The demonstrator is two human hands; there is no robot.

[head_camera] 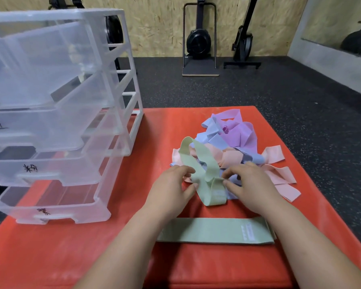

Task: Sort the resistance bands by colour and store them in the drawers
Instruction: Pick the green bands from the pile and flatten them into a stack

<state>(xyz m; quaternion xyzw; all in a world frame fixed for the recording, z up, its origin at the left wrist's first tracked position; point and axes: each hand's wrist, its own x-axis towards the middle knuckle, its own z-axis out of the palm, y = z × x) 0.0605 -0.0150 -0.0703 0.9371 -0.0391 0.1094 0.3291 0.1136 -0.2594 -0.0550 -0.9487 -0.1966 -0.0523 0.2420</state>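
Nearest the camera, on the red mat (pixel 92 257), a flat green band (pixel 213 230) lay smoothed out crosswise under the two forearms. It looked set apart there as the start of a green group, well clear of the unsorted heap.

Just beyond it both hands worked on a twisted green band (pixel 215 197). The left hand (pixel 171 190) pinched one edge of the loop between thumb and fingertips. The right hand (pixel 252 184) pinched the folded part on the other side, its fingers curled down over the cloth. Held at two points like that, the band could probably be pulled straight and freed from what lay beneath it; its far loop rested on the heap.

Behind the hands sat the pile (pixel 233 138) of mixed bands, peach, blue and purple, tangled and overlapping, with a few peach ends splayed out to the right on the mat.

To the left stood the clear drawer unit (pixel 50 122), touching the mat's left part, its four drawers drawn out in steps, likely so that each could take bands from above. Handwritten marks showed on the fronts, too blurred to read. No band was visible inside any drawer, so sorting seemed at an early stage.

Farthest off, exercise machines (pixel 198 42) stood on the dark floor (pixel 279 90) against a board wall.
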